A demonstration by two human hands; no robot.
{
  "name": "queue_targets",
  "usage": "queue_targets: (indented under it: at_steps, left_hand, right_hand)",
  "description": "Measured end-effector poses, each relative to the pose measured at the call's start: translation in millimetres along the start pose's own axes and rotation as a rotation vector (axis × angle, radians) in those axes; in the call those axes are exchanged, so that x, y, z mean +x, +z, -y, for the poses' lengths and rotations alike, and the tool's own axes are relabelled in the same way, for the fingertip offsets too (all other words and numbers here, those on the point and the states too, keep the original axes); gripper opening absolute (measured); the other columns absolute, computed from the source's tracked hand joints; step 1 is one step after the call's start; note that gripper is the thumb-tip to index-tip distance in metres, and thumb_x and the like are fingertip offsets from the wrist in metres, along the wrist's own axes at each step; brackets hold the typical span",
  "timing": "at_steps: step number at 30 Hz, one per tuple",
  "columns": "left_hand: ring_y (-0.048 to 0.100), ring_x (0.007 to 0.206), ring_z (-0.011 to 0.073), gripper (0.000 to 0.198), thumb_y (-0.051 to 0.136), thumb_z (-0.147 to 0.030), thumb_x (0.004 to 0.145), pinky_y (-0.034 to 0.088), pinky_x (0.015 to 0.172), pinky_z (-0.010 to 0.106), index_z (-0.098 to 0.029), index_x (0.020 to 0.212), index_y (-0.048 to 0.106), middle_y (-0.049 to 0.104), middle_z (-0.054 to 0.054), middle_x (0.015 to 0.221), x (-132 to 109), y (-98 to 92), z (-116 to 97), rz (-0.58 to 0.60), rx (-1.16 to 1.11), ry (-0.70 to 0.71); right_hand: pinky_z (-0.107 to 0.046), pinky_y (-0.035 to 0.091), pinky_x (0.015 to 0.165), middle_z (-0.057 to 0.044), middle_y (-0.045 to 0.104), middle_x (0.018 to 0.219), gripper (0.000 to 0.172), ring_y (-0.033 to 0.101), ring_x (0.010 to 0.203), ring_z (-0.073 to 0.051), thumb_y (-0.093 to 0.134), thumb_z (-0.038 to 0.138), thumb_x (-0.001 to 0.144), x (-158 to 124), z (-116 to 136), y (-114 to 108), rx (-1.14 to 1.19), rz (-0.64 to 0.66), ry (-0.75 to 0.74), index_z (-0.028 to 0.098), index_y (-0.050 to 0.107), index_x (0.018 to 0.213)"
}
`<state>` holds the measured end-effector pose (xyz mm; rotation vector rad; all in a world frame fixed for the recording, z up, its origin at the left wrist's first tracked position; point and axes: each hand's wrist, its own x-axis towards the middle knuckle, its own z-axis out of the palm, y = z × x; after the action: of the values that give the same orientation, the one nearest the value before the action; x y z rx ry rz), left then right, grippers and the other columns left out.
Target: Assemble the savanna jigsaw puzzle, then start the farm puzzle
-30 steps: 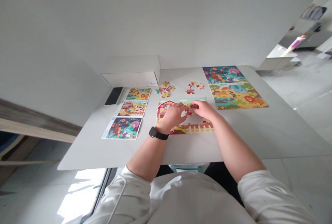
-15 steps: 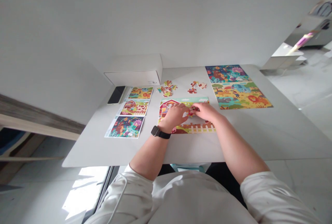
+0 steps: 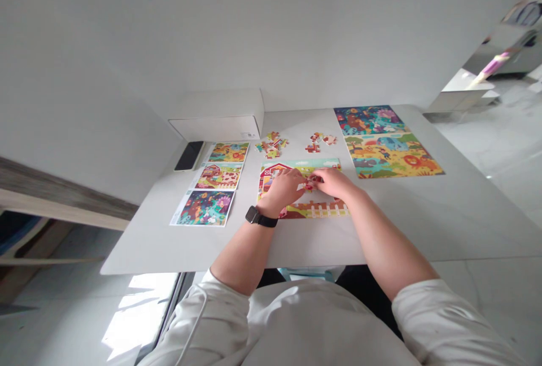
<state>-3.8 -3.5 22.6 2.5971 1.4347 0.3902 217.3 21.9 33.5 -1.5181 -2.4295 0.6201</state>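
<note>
A partly assembled farm jigsaw puzzle lies in front of me, with a red barn at its left, a white fence along the front and a bare gap in the middle. My left hand, a black watch on its wrist, rests over the puzzle's left part with fingers stretched out and apart, its thumb near the gap. Pinched in the fingers of my right hand is a small reddish puzzle piece, low over the gap. The fingers partly cover this piece, and I cannot tell whether it touches its neighbours.
Loose pieces lie behind the puzzle in a left pile and a right pile. Picture cards and a phone are at left, before a white box. Two finished puzzles lie at right.
The piece in my right fingers has shifted and turned slightly, and the fingertips have edged a little left. My left hand has barely moved; the loose piles look unchanged.
</note>
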Motion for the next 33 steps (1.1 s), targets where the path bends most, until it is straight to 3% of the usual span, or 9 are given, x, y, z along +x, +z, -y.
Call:
queue_targets:
  at_steps: [11, 18, 26, 33]
  left_hand:
    - [0.067, 0.121, 0.03, 0.027, 0.066, -0.042, 0.103, 0.052, 0.109, 0.047, -0.028, 0.12, 0.082, 0.072, 0.009, 0.131, 0, 0.3, 0, -0.012, -0.017, 0.011]
    - [0.066, 0.13, 0.0289, 0.036, 0.066, -0.039, 0.104, 0.053, 0.114, 0.044, -0.024, 0.135, 0.075, 0.071, 0.011, 0.138, 2, -1.1, -5, -0.048, -0.066, 0.012]
    - [0.065, 0.134, 0.0287, 0.03, 0.065, -0.037, 0.104, 0.052, 0.118, 0.047, -0.027, 0.13, 0.077, 0.069, 0.01, 0.144, 5, 4.1, -4, 0.002, -0.04, 0.018]
    - [0.063, 0.135, 0.0294, 0.034, 0.067, -0.037, 0.103, 0.05, 0.12, 0.049, -0.028, 0.135, 0.074, 0.068, 0.011, 0.146, 6, 12.7, 0, -0.021, -0.035, -0.004]
  right_hand:
    - [-0.031, 0.053, 0.095, -0.008, 0.079, 0.127, 0.027, 0.073, 0.114, -0.025, 0.071, 0.025, 0.1, 0, 2, 2, -0.018, -0.028, 0.026, 0.025, 0.08, 0.125]
    - [-0.03, 0.052, 0.088, -0.008, 0.082, 0.116, 0.035, 0.074, 0.104, -0.024, 0.073, 0.025, 0.097, 2, -2, 0, -0.04, -0.07, 0.1, 0.023, 0.078, 0.132]
    - [-0.03, 0.051, 0.088, -0.009, 0.08, 0.119, 0.033, 0.072, 0.104, -0.024, 0.075, 0.027, 0.097, 1, -2, 2, -0.09, -0.038, 0.116, 0.025, 0.078, 0.129]
    - [-0.029, 0.05, 0.086, -0.008, 0.08, 0.117, 0.025, 0.071, 0.102, -0.023, 0.071, 0.029, 0.099, 2, -1, 1, -0.086, -0.045, 0.142, 0.025, 0.081, 0.123]
